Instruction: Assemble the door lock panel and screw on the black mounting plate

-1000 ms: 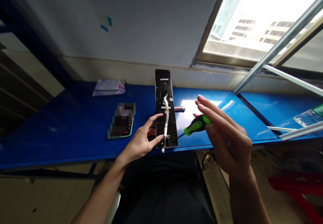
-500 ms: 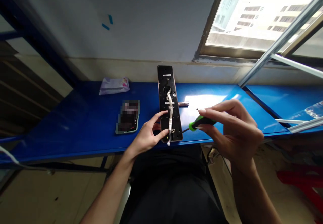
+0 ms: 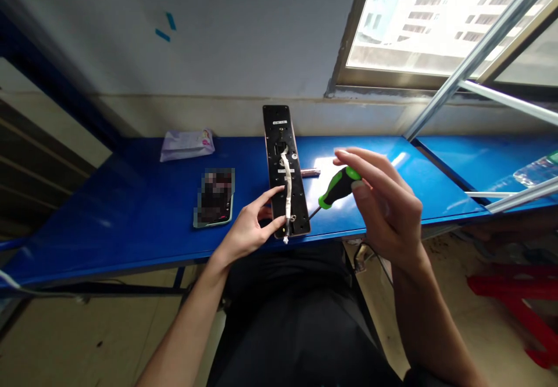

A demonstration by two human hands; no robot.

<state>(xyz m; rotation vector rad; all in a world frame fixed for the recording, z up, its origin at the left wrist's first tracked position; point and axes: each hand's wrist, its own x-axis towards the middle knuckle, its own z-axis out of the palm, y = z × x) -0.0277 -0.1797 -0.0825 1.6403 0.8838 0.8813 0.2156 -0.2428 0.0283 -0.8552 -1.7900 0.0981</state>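
A long black panel [image 3: 299, 202], looking like the back half of a door lock, stands tilted over the bench with screw holes along it. Down its length runs a white-wrapped cable [image 3: 288, 186] with a small white plug at the lower end. My left hand [image 3: 250, 224] grips the panel's lower left side, thumb by the cable. In my right hand [image 3: 386, 201], thumb and fingers hold the upper end of a green and black screwdriver [image 3: 337, 188]. Its shaft slants down to the panel's lower right edge; I cannot tell whether the tip sits in a hole.
A phone [image 3: 214, 198], its screen blurred, lies on the blue bench [image 3: 148, 201] left of the panel. Behind it is a purple-white packet [image 3: 187, 144]. A brownish cylindrical piece [image 3: 310, 172] pokes out right of the panel. Metal bars [image 3: 468, 64] cross at the right, near a red stool [image 3: 508, 300].
The screwdriver has swung from nearly level to a steeper slant, and my right fingers have shifted to its handle end. My left hand keeps its hold. The whole view has shifted slightly.
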